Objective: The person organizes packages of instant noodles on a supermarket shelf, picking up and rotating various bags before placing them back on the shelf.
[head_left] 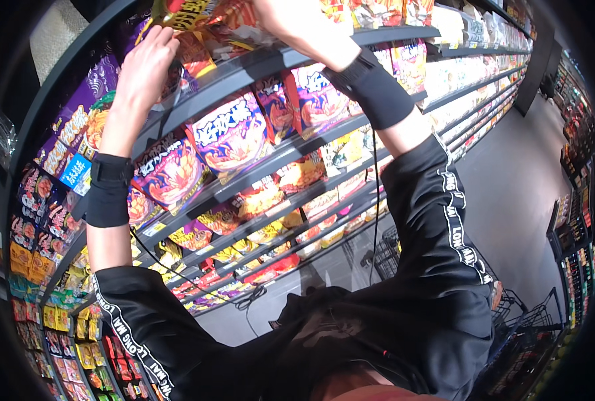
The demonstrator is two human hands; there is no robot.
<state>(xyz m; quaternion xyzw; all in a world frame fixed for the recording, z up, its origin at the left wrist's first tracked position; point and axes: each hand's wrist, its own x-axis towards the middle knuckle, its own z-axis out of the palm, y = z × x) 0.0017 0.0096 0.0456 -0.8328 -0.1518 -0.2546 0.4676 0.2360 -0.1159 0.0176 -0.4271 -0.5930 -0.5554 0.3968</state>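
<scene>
High on the shelving, my left hand [149, 57] has its fingers curled at the lower left corner of a yellow and dark snack bag [187, 15]. The top of that bag runs out of the picture. My right hand [290, 23] reaches up to the right of it, bleached by bright light, its fingers cut off by the upper edge. Below both hands, on a lower shelf, stand purple and white food bags [230, 130]. Black bands [109, 190] wrap both forearms.
Grey shelf edges [244, 63] run across below my hands. A blue tag [77, 172] hangs at the left. Black cables [250, 297] dangle toward the floor. A wire cart [524, 314] stands at the lower right, beside a grey aisle [511, 174] with stocked racks [581, 160] beyond.
</scene>
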